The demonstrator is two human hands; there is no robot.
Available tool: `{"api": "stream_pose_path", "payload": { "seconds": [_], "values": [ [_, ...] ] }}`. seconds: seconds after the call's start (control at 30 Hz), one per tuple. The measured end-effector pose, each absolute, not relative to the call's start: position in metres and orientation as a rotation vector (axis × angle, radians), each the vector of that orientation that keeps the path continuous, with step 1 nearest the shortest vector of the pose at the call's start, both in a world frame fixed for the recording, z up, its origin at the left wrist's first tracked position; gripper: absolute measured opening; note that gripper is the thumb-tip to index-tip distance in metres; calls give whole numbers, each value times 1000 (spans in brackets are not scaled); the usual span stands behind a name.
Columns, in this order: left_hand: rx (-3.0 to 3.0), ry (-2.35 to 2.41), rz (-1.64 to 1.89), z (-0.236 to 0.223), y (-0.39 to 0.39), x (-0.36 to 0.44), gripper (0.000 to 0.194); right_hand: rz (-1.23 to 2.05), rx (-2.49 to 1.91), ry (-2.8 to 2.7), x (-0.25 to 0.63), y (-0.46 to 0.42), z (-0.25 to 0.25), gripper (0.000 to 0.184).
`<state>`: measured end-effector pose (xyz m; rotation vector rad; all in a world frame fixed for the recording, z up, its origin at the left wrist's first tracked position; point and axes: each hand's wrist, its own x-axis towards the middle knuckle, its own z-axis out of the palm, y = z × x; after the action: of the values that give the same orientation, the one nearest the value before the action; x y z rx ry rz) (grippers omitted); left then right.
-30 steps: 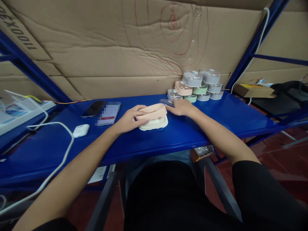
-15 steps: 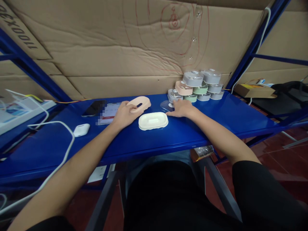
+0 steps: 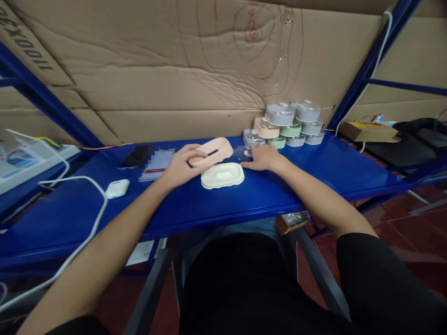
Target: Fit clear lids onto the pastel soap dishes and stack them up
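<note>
My left hand (image 3: 185,166) is closed on the near left end of a peach oval cover (image 3: 221,148) with a long slot in its middle. The cover is tilted and raised just behind a cream oval base (image 3: 222,175), which lies on the blue table and has a raised block at its centre. My right hand (image 3: 263,157) rests to the right of the base, fingers stretched out and thumb pointing left. A clear plastic lid (image 3: 240,152) with a small white spot lies at its fingertips, partly hidden by the hand and the cover.
Several lidded oval boxes (image 3: 280,114) in grey, green and peach are stacked at the back right. On the left lie a dark phone (image 3: 135,157), a lit screen (image 3: 158,165), a white earbud case (image 3: 118,189) and a white cable (image 3: 101,218). Cardboard (image 3: 157,88) walls the back.
My left hand has lifted the peach cover and moved it right, towards the clear lid, tipping it. My right hand, the cream base and the stacked boxes have stayed put.
</note>
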<state>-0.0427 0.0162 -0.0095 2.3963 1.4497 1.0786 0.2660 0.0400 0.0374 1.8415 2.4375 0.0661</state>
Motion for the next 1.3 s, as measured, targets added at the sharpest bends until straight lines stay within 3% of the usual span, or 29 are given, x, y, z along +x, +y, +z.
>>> {"api": "stream_pose_path", "payload": {
  "seconds": [0.13, 0.3, 0.6, 0.77, 0.93, 1.2, 1.3],
  "values": [
    [2488, 1113, 997, -9, 3, -29, 48, 58, 1853, 2449, 267, 42, 36, 87],
    [2493, 1023, 861, -11, 3, -25, 47, 68, 1850, 2482, 270, 47, 33, 82],
    [2357, 1222, 769, -11, -1, -21, 101, 83, 1962, 2883, 274, 40, 42, 87],
    [2351, 1289, 768, -19, -2, -18, 123, -213, 1428, 3420, 277, 43, 37, 81],
    [2337, 1199, 880, -31, 7, -17, 137, -374, 1016, 3515, 276, 46, 29, 83],
    [2164, 1109, 917, -33, 12, -17, 150, -397, 984, 3432, 273, 46, 23, 92],
    [2122, 1172, 896, -33, 9, -19, 145, -394, 1032, 3330, 268, 40, 24, 92]
  ]
}}
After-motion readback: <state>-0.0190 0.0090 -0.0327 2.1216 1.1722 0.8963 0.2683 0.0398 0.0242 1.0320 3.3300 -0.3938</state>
